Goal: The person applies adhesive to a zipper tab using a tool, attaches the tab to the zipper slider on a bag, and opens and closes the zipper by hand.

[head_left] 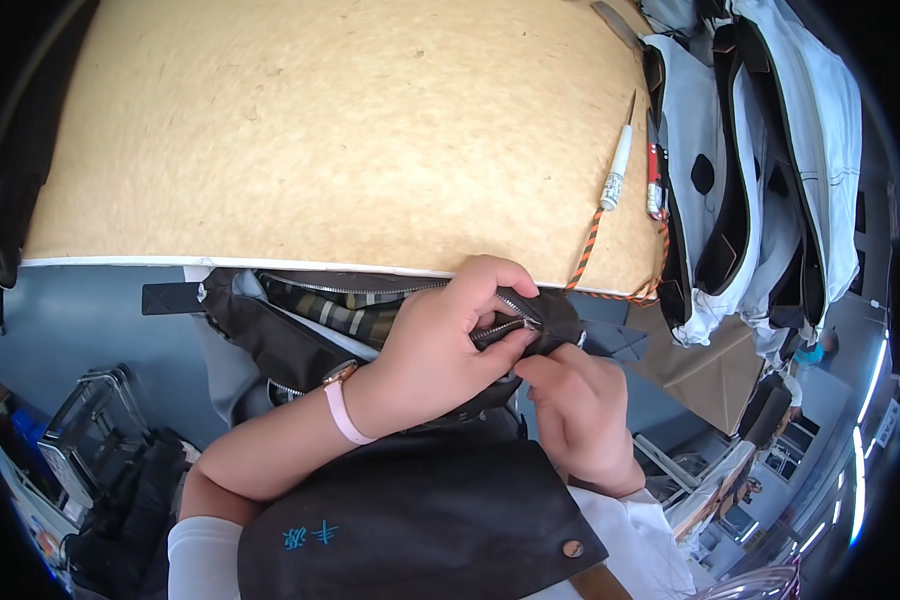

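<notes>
One dark bag [280,348], open, against the near edge of one worktop [340,130]; plaid lining [330,318] showing. One watch [340,374], pink strap, on left wrist. Left hand [440,335] pinches the zip [516,306] near where its two rows meet. Right hand [585,405]: fingers curled against the bag; cannot tell if pinching. Farther right: one striped cord [590,245], one awl [618,160], one red tool [654,165]. Far right: several white bags [815,120], overlapping, count unclear.

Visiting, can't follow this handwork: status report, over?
Left hand gripping dark bag at zipper end; right hand close beside. Bag open, plaid lining showing. Pointed tool on tabletop, clear of hands.
</notes>
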Motion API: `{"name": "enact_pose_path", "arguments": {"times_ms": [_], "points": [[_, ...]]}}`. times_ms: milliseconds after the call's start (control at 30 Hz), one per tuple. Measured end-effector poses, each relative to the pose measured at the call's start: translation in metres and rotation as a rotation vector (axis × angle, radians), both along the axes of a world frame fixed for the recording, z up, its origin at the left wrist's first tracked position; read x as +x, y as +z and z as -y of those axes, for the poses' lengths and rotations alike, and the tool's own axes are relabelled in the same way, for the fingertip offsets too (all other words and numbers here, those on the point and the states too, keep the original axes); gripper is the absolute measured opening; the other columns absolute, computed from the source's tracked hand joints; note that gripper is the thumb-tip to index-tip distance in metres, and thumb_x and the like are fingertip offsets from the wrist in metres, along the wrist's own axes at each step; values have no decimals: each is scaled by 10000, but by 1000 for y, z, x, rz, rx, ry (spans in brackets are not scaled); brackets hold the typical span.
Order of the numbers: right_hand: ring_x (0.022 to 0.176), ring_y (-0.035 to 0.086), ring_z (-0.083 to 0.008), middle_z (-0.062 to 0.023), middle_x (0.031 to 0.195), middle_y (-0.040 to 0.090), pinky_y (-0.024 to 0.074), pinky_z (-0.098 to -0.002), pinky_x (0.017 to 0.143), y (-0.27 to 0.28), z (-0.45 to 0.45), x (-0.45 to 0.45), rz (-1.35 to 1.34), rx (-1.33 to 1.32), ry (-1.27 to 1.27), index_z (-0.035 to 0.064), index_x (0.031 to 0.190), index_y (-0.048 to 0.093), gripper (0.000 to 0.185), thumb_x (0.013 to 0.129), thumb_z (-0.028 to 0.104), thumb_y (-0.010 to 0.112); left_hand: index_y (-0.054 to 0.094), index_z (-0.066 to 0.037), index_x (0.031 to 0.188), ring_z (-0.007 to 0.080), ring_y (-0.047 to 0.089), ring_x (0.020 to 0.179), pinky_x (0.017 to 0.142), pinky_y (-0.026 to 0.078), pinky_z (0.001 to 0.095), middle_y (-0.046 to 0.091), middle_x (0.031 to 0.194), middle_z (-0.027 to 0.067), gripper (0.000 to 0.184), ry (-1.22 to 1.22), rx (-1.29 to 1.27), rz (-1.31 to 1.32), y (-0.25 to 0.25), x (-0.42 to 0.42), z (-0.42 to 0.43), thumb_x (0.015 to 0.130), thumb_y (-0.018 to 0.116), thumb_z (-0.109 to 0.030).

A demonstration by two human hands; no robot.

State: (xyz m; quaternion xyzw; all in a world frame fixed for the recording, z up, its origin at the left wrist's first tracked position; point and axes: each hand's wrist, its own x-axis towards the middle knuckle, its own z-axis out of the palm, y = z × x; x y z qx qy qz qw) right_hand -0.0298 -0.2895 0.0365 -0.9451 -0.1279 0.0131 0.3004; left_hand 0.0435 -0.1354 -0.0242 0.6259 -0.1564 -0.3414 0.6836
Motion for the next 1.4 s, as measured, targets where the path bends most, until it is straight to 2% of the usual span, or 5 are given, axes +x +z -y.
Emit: {"name": "enact_pose_path", "arguments": {"times_ms": [700, 800, 933, 1100, 1400], "points": [[773, 552, -123, -114, 913, 576, 421, -244, 631, -48, 1, -34, 74, 851, -631, -26, 990, 553, 99, 913, 36, 559, 675, -38, 962, 266, 663, 872, 748, 518, 309, 669, 962, 127, 245, -21, -64, 469, 8, 10, -18, 731, 754, -44], [774, 567, -153, -114, 886, 570, 450, -269, 668, -56, 6, -38, 172, 473, -519, -28, 942, 574, 96, 910, 62, 573, 670, -37, 948, 257, 657, 855, 737, 516, 307, 664, 933, 119, 239, -8, 2, 494, 9, 7, -14, 730, 767, -57], [776, 585, -243, -111, 880, 569, 478, -305, 671, -46, -8, -34, 393, 585, -500, -3, 904, 631, 75, 834, 24, 628, 652, -30, 909, 240, 639, 794, 696, 500, 307, 650, 883, 107, 181, -11, -2, 435, 9, 7, -13, 752, 743, -33], [837, 580, -312, -120, 894, 563, 484, -377, 705, 34, 23, 0, 467, -257, 108, -5, 943, 642, 244, 701, -20, 672, 619, -23, 904, 236, 619, 761, 698, 478, 303, 634, 848, 94, 131, -88, -13, 375, 12, 14, -17, 798, 695, -37], [872, 499, -288, -114, 918, 476, 423, -362, 740, 51, 21, 77, -385, -150, 326, 55, 866, 618, 158, 732, -18, 660, 651, -20, 847, 246, 647, 785, 704, 502, 305, 676, 890, 104, 91, -20, -8, 309, 8, 9, -17, 792, 709, -65]]}}
